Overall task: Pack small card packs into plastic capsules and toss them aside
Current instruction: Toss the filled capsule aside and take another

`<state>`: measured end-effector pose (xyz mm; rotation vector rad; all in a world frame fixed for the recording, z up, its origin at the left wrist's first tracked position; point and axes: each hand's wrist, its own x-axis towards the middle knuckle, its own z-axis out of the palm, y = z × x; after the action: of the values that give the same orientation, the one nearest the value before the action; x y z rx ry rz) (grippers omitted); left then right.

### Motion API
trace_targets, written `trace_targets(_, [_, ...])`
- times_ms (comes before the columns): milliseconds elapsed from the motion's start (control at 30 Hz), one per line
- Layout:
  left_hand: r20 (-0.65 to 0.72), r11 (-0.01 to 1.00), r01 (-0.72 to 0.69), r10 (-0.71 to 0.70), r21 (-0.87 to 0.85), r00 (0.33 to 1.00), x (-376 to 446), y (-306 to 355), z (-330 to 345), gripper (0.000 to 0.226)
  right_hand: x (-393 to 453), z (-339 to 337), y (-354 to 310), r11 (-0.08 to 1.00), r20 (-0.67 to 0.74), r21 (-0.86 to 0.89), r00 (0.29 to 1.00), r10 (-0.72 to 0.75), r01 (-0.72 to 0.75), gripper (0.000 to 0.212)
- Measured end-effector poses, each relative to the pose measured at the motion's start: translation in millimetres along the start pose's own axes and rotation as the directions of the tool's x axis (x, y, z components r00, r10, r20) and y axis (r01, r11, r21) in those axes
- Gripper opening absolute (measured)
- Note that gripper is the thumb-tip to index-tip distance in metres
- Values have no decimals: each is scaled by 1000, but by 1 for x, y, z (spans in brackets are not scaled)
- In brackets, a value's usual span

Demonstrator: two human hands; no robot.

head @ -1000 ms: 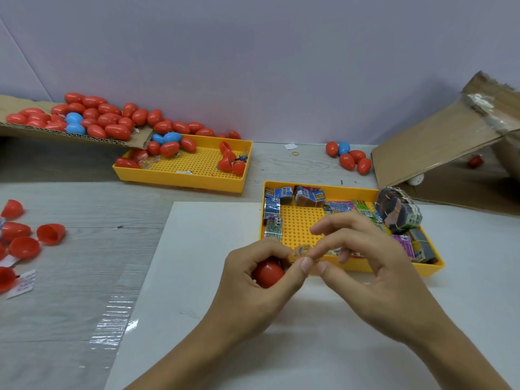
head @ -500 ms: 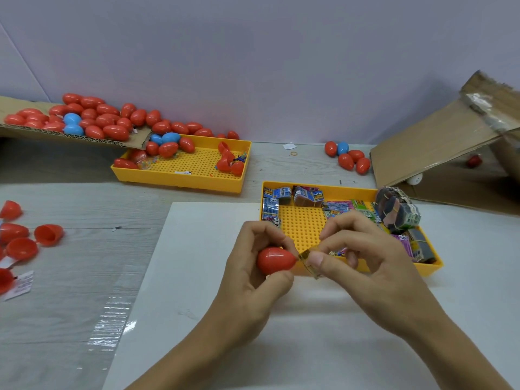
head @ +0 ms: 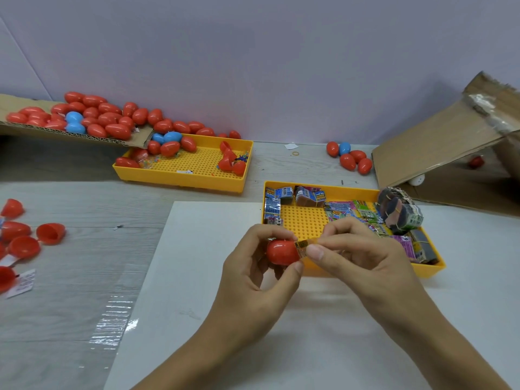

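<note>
Nearest me, both of my hands meet over the white board (head: 197, 319). My left hand (head: 253, 282) has thumb and fingers curled round a red capsule half (head: 282, 252), gripping it with the open end turned right. My right hand (head: 365, 263) pinches a small card pack (head: 302, 245) between thumb and forefinger, and the pack's end sits right at the capsule's mouth, touching it; can't tell how far it is in.

Just behind the hands, the near yellow tray (head: 365, 273) sits on the board, holding loose card packs (head: 346, 211) along its back and right side, plus a banded bundle of packs (head: 399, 211) at the right rear corner.

Left edge of the table (head: 70, 277): several open red halves (head: 50, 233) and paper slips (head: 24, 282).

Further back, a second yellow tray (head: 180, 178) with a few capsules and halves. Behind it, a cardboard sheet (head: 84, 136) carries a heap of closed red capsules (head: 112, 119) with a few blue ones. Far right, a small cluster of closed capsules (head: 349, 157) beside a tilted cardboard box flap (head: 436, 142).
</note>
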<state>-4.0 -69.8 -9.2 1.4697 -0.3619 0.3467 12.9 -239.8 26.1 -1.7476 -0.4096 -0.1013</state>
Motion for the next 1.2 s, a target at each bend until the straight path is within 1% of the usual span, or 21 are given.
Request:
trace_targets(100, [8,999,-33,33,36,999,1,1,0,26,0,2,0,1000,-25,-25,1000,-19,18,22])
trace_targets(300, [6,1000,-24,24,12,1000,0,1,-1,24,-1,4,0,999,-55,33,998,18,-16,24])
trace_targets(500, [-17,999,-25,26,23,1000,-1,2,0,30,-3,9,-5,997,-65,68,997,27,-23,18])
trace_targets(667, [-32,1000,-10,10,-4,999,-1,2,1,34,-4,10,-8,1000,-92,17,996,19,-18,17])
trace_targets(833, [-35,999,-36,37,8,999,0,2,1,34,-4,9,-9,1000,-120,-21,993,13,-16,18])
trace_targets(900, [-39,999,-53,53,9,998,0,2,1,35,-4,8,-10,998,-124,-65,992,14,-22,18])
trace_targets(1000, [-57,994,-96,99,46,994,-1,3,2,38,-4,8,-12,978,-133,-207,989,-59,31,26])
trace_targets(1067, [-83,989,-125,131,77,988,-2,4,3,39,-5,10,-15,962,-134,-259,983,-125,87,27])
trace_targets(1133, [-103,978,-162,176,132,979,-3,5,3,33,-6,10,-16,966,-119,-239,984,-132,100,24])
trace_targets(1200, [-104,964,-197,217,177,971,-4,6,3,27,-6,9,-15,980,-84,-184,992,-97,80,20])
